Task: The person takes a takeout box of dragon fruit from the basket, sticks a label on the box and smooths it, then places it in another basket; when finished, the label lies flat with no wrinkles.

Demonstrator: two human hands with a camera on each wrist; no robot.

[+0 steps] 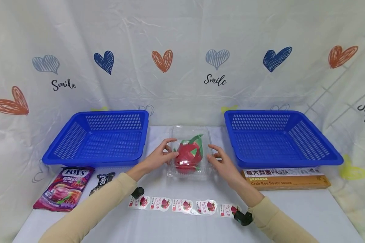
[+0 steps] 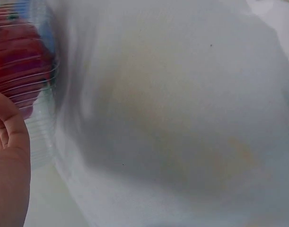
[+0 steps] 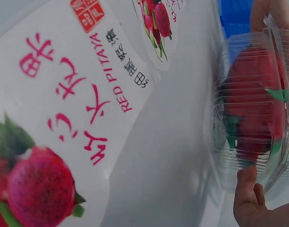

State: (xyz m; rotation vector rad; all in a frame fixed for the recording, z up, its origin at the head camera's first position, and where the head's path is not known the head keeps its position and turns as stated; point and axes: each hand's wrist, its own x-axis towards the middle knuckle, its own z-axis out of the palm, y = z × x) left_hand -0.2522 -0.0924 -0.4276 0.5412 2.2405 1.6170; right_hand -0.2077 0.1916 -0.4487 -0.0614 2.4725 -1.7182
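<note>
A clear plastic clamshell box (image 1: pixel 175 171) stands mid-table with a red dragon fruit (image 1: pixel 187 155) with green leaf tips inside. My left hand (image 1: pixel 158 157) holds the box's left side, thumb and fingers at its edge. On the opposite side my right hand (image 1: pixel 225 167) grips it in the same way. Ribbed walls of the box (image 3: pixel 243 104) show in the right wrist view, its lid and base rims close together. The right hand's fingers (image 3: pixel 247 177) touch its lower end there. The left wrist view catches only part of my left hand (image 2: pixel 12 142) against the box.
Blue baskets stand at back left (image 1: pixel 109 162) and back right (image 1: pixel 289 163). A strip of pitaya stickers (image 1: pixel 182 206) lies in front. A candy bag (image 1: pixel 65 189) and a small dark packet (image 1: pixel 102 181) are at left, a pasta box (image 1: pixel 287 179) at right.
</note>
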